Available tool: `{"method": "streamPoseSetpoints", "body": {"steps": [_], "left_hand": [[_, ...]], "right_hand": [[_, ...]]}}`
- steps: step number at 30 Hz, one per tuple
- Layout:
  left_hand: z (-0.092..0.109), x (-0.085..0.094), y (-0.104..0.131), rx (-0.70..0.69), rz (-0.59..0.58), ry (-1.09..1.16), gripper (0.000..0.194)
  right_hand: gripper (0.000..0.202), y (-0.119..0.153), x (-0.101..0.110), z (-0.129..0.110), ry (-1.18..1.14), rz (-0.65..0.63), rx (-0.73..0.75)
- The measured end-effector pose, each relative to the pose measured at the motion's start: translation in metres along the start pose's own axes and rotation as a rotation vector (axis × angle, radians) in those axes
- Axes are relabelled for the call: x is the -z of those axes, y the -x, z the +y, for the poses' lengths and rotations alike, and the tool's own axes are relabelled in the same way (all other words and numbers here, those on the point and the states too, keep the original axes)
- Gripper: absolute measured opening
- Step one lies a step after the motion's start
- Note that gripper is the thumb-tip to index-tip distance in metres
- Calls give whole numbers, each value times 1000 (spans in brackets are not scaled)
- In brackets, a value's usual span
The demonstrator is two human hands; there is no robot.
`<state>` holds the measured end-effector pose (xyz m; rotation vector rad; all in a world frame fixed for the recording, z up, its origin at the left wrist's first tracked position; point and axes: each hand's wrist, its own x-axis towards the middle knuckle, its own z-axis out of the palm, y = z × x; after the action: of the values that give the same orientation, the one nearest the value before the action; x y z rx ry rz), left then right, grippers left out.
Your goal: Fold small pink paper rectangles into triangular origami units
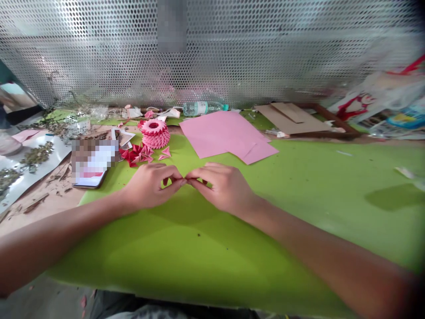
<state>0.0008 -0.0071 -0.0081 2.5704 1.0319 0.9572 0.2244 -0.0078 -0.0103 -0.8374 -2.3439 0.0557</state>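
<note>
My left hand (154, 184) and my right hand (224, 186) meet fingertip to fingertip over the green table top (186, 257). Both are closed in a pinch, thumb against finger. Whatever sits between the tips is hidden or too small to name. Just beyond my left hand lie red and pink folded paper pieces (136, 154), with a pair of loose pink folded triangles (165, 153) beside them. Behind these stands a round, hollow stack of pink folded paper (155, 134). Flat pink paper sheets (226, 135) overlap beyond my right hand.
A phone (94, 170) with a lit screen lies at left, near dry plant bits on a white sheet (59, 155). A plastic bottle (204, 107) lies on its side at the back. Brown cardboard (292, 119) and plastic bags (372, 102) are at back right, before a perforated metal panel (232, 53).
</note>
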Motion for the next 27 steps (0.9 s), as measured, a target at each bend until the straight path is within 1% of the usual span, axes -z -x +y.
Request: {"method": "streamPoseSetpoints", "body": {"steps": [3, 5, 6, 8, 10, 11, 14, 16, 18, 20, 22, 24, 27], "left_hand": [[-4, 4, -3, 140, -22, 185, 34], [-7, 6, -5, 212, -27, 265, 34], [-8, 6, -6, 225, -55, 292, 33], [-9, 6, -8, 230, -157, 333, 31], [-9, 6, -9, 241, -241, 358, 27], [-9, 6, -9, 249, -256, 369, 25], [-11, 7, -8, 255, -235, 427, 20], [-12, 7, -8, 255, -244, 484, 24], [-12, 9, -8, 256, -297, 503, 28], [-10, 11, -8, 249, -359, 466, 25], [-8, 13, -8, 216, -392, 390, 23], [-7, 16, -8, 147, -425, 288, 21], [-7, 17, -5, 35, -527, 151, 24]], "right_hand": [[14, 0, 0, 2, -69, -24, 103], [14, 0, 2, 1, -97, -44, 209], [14, -1, 3, 0, -101, -49, 255], [15, -1, 6, -2, -105, -50, 321], [16, -1, 7, -3, -118, -55, 345], [16, -1, 8, -3, -129, -63, 343], [17, 0, 8, -2, -172, -97, 307], [16, 0, 7, -1, -211, -117, 288], [16, 1, 7, -2, -245, -147, 280], [16, 1, 8, -3, -257, -187, 275], [15, 1, 9, -4, -254, -221, 246], [14, 1, 10, -5, -240, -256, 201], [15, 1, 9, -3, -194, -297, 166]]}}
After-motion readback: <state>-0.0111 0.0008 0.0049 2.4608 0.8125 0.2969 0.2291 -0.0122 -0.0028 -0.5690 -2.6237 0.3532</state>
